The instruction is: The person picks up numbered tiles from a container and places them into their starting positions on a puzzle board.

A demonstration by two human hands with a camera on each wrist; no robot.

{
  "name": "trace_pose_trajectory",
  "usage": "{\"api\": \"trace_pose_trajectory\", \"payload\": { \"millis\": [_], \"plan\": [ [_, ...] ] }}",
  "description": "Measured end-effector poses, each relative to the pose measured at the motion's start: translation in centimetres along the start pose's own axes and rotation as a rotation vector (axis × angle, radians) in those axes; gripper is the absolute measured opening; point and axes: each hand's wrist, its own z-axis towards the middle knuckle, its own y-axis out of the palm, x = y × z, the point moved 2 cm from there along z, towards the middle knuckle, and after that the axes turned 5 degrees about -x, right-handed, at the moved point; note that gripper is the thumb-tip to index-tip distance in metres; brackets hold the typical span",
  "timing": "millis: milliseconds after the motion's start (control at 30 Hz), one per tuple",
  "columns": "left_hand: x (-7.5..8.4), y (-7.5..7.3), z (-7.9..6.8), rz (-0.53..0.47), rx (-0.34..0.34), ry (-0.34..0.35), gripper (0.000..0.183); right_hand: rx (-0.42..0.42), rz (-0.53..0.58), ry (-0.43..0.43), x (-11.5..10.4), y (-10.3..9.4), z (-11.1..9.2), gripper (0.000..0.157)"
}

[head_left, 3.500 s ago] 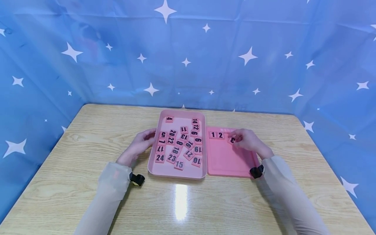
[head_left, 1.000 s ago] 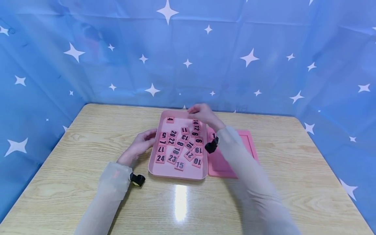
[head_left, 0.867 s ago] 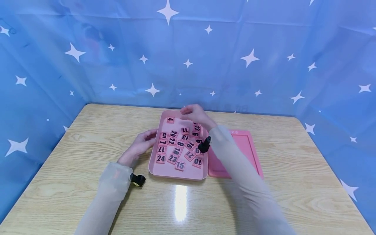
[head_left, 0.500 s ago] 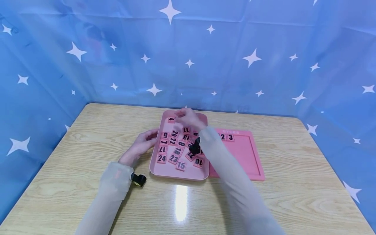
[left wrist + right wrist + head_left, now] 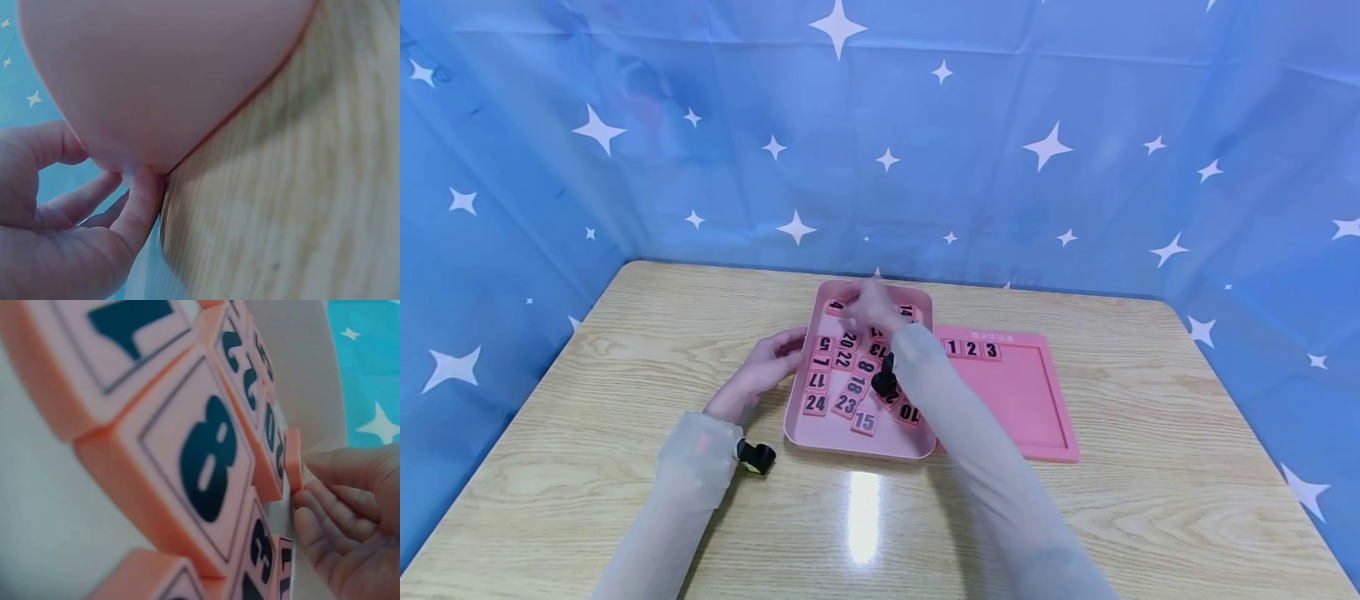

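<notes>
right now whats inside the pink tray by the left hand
In the tray lie number tiles, including 24, 23 and 15; the right hand pinches tile 4. Whatever that hand and its sleeve cover cannot be seen.

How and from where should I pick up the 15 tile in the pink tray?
Probably pinch the 15 tile by its near and far edges, coming from above on the near side: it lies flat, with bare tray before it and the 23 tile close at its left.
</notes>
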Motion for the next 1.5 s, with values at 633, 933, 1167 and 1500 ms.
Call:
{"api": "trace_pose_trajectory", "payload": {
  "millis": [633,933,1167,1500],
  "plan": [
    [0.1,0.3,0.0,0.003,-0.019,0.009,0.050,0.033,-0.037,0.046,-0.6,1.2,-0.3,0.011],
    [0.2,0.3,-0.1,0.002,-0.020,-0.002,0.050,-0.016,-0.099,0.027,-1.1,-0.5,-1.5,0.032],
    [0.1,0.2,-0.2,0.003,-0.017,0.006,0.051,0.030,-0.196,-0.035,-2.2,-3.8,-4.1,0.036],
    [0.0,0.0,-0.2,-0.012,-0.013,-0.013,0.051,0.043,-0.243,-0.120,-0.3,-8.0,-9.2,0.040]
  ]
}}
